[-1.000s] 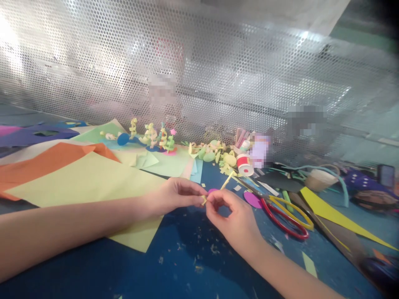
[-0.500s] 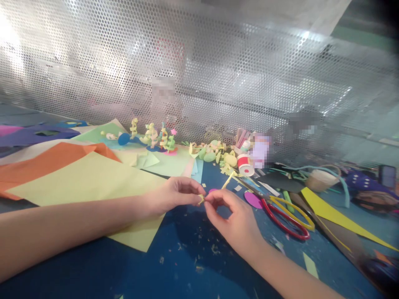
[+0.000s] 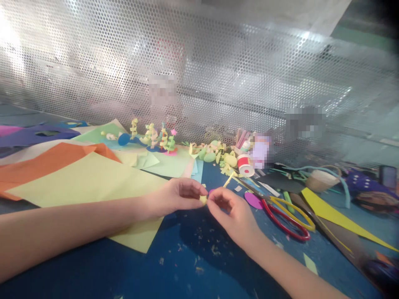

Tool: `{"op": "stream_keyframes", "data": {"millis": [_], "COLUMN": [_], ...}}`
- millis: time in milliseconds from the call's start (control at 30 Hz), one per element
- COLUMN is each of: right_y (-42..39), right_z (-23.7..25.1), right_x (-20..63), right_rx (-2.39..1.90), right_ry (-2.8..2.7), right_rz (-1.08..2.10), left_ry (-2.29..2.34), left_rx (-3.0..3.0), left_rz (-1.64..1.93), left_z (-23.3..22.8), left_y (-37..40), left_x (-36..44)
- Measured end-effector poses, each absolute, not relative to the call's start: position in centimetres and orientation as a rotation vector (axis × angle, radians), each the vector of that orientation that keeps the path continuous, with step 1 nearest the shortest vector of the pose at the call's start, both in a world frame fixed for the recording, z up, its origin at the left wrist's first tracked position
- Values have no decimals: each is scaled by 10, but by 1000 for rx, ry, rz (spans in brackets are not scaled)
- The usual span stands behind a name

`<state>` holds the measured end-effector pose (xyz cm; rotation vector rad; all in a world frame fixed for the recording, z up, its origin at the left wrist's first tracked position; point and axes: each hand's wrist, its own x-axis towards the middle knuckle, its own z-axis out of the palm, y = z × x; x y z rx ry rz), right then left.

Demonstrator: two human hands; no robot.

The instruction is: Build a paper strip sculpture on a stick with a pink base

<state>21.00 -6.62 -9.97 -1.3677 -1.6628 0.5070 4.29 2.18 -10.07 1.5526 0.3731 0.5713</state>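
Between the fingertips of my two hands is a small yellow paper piece point(image 3: 203, 200), possibly folded or curled. My left hand point(image 3: 174, 195) pinches it from the left, thumb below and fingers curved above. My right hand point(image 3: 235, 216) has thumb and index finger closed at the piece's right edge, and the fingers partly hide it there. Just beyond the right fingers lie a thin yellow paper strip point(image 3: 230, 178) and a magenta paper disc point(image 3: 254, 200). Scissors with one red and one yellow handle point(image 3: 285, 222) rest right of my right hand.
A large pale yellow sheet point(image 3: 90, 178) lies under my left forearm, beside an orange sheet point(image 3: 59, 158). Several small spiral paper trees point(image 3: 163, 139) stand at the back. A red-and-white spool point(image 3: 245, 165) sits near yellow paper pieces. Behind rises a perforated metal screen point(image 3: 212, 62).
Both hands have shifted very slightly right, and the yellow piece has turned a little between the fingertips. The things on the table stay where they were.
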Motion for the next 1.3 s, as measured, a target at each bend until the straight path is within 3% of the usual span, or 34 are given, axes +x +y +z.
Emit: {"op": "stream_keyframes", "data": {"millis": [300,567,1300], "right_y": [-60,-56,-66], "right_z": [-99,-104,-108], "right_x": [215,216,210], "right_rx": [-1300,-1204,-1346], "right_ry": [-1485,-1353,-1572], "right_rz": [888,1002,356], "left_ry": [376,389,455], "left_rx": [1564,1570,1355], "left_rz": [618,605,620], "left_z": [-107,-106,-108], "left_y": [23,24,29], "left_x": [44,44,46]}}
